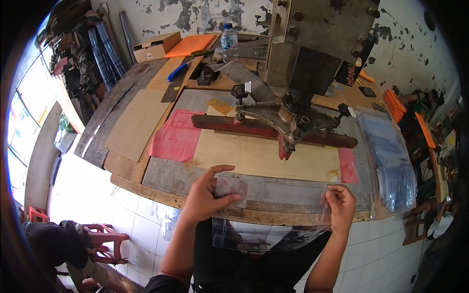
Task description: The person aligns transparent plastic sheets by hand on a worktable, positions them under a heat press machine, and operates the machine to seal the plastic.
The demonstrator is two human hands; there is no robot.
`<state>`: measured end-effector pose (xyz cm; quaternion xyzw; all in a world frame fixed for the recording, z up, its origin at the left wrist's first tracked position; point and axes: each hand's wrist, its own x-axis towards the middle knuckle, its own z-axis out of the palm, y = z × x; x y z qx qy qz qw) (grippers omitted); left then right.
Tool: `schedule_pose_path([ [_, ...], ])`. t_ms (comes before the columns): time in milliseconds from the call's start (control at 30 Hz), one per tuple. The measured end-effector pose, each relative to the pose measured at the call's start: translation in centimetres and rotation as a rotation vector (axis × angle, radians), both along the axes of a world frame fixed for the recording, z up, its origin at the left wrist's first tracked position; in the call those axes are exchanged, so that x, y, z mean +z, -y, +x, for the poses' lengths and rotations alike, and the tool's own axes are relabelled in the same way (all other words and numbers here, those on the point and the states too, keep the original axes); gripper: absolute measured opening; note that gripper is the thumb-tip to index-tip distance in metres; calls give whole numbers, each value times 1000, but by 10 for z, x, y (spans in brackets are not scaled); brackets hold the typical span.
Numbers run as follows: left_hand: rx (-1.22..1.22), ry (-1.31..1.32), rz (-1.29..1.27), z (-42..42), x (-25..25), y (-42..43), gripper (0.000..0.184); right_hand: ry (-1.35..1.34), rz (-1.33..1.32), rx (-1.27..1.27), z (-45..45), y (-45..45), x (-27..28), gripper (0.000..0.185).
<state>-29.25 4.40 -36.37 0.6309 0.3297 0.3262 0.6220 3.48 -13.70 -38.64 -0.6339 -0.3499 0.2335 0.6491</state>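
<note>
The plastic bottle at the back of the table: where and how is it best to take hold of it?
The bottle is probably best gripped around its upper body, below the blue cap, coming from the front left. It stands upright, so its side can be wrapped, while the metal column leaves less room on its right.

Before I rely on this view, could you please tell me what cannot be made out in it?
Head view, top of the metal machine: cut off by the upper edge.
Head view, part of the yellow sheet: hidden by the red bar.
Head view, print on the bottle: too small to read.
Head view, whether the left hand grips the clear plastic: transparency obscures the contact.
</note>
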Motion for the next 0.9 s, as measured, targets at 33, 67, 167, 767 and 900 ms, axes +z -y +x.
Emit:
schedule_pose_path([
  [33, 7, 0, 10, 1, 1, 1, 69, 0, -1, 0, 0, 0, 0, 25],
  [67, 14, 1, 21, 1, 2, 1, 69, -2, 4, -4, -1, 0, 0, 25],
  [167, 9, 25, 6, -1, 0, 1, 70, 4, 7, -4, -1, 0, 0, 25],
  [767, 111, 58, 13, 3, 9, 5, 64, -36, 47, 6, 1, 1, -2, 26],
  [900, 193, 67, 4, 6, -1, 2, 65, -37, 105, 109, 7, 7, -5, 38],
])
